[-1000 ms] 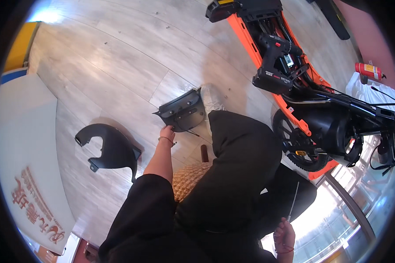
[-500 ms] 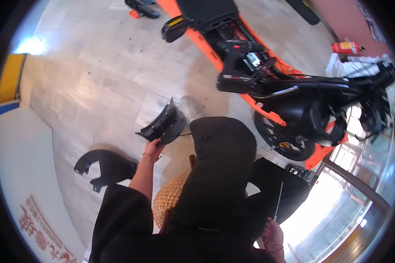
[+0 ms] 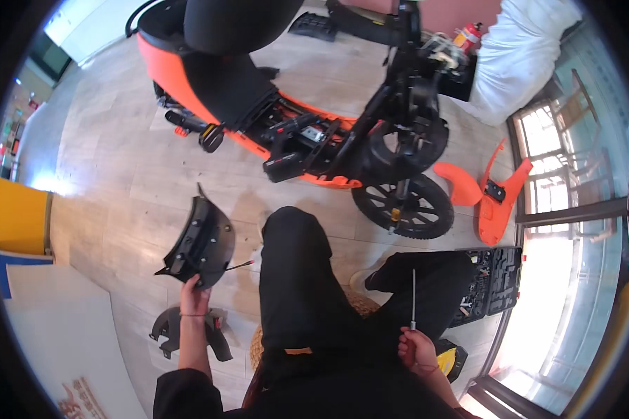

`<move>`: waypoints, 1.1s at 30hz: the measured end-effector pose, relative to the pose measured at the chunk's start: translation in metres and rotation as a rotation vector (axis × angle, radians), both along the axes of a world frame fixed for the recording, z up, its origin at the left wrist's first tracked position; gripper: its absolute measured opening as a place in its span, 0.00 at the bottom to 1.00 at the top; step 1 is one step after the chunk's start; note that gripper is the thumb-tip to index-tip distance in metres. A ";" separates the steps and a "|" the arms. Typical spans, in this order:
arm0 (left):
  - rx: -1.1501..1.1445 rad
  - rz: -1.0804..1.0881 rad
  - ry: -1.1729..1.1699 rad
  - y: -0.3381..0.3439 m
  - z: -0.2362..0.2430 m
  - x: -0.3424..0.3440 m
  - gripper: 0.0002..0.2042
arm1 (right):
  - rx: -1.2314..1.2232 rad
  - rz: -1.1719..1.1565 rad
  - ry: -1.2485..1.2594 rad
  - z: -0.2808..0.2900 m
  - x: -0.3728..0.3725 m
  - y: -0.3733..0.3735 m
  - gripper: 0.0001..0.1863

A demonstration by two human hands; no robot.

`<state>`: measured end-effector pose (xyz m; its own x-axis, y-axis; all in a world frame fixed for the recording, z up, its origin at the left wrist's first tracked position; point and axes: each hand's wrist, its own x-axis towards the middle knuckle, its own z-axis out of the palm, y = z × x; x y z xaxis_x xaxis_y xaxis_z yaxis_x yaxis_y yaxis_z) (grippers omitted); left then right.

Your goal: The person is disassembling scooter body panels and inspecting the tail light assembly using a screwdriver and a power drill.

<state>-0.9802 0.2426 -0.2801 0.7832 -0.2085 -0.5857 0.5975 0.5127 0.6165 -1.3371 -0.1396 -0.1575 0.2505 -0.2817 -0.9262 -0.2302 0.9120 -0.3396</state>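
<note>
My left hand (image 3: 194, 297) is closed on the lower edge of a curved black plastic panel (image 3: 206, 241), which has fittings on it and a short cable hanging out to the right. It holds the panel up left of my left knee. My right hand (image 3: 416, 346) grips a long, thin screwdriver (image 3: 413, 300), shaft pointing up, over my right leg. A second curved black part (image 3: 218, 343) lies on the floor below the held panel, partly behind my left wrist. An open black toolbox (image 3: 502, 279) lies to the right of my legs.
An orange-and-black scooter (image 3: 178, 84) stands ahead, with a black cordless tool (image 3: 281, 164) on its frame and its wheel (image 3: 423, 216) near my right foot. A loose orange panel (image 3: 496, 216), white sack (image 3: 514, 52) and red extinguisher (image 3: 468, 35) are at right. A pale board (image 3: 63, 328) stands left.
My left hand has lifted and turned the black panel, moving it leftward away from my shoe. My view has shifted, showing more of the scooter, orange panel and toolbox.
</note>
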 end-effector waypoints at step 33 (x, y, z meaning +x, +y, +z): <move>-0.261 -0.605 0.005 -0.195 0.192 -0.133 0.25 | -0.203 -0.072 -0.688 0.038 0.060 -0.023 0.17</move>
